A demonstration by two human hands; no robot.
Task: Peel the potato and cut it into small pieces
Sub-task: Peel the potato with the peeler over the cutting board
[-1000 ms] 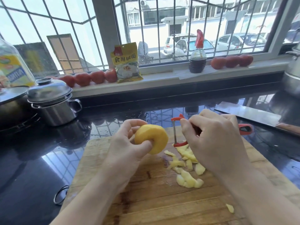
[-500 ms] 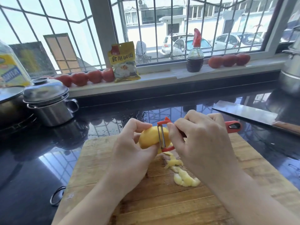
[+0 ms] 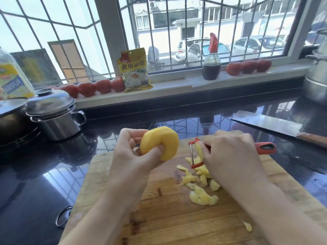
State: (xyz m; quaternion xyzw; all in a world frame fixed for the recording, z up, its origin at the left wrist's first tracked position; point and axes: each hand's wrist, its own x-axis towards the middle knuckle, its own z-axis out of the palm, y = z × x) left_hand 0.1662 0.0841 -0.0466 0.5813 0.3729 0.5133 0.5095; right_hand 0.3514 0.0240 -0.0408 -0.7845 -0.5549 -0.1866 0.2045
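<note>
Gripping the peeled potato (image 3: 160,141), the left hand (image 3: 131,156) faces the right hand (image 3: 230,156) clutching the peeler (image 3: 193,152).

Barred window (image 3: 177,32) spans the back wall, bright daylight coming thru, parked cars (image 3: 230,48) & a building outside. White sill (image 3: 177,85) below it. Glossy black table (image 3: 35,183) (mirrors the window bars) runs under the sill.

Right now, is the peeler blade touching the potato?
No, the peeler in the right hand is clear of the potato, which the left hand holds.
</note>
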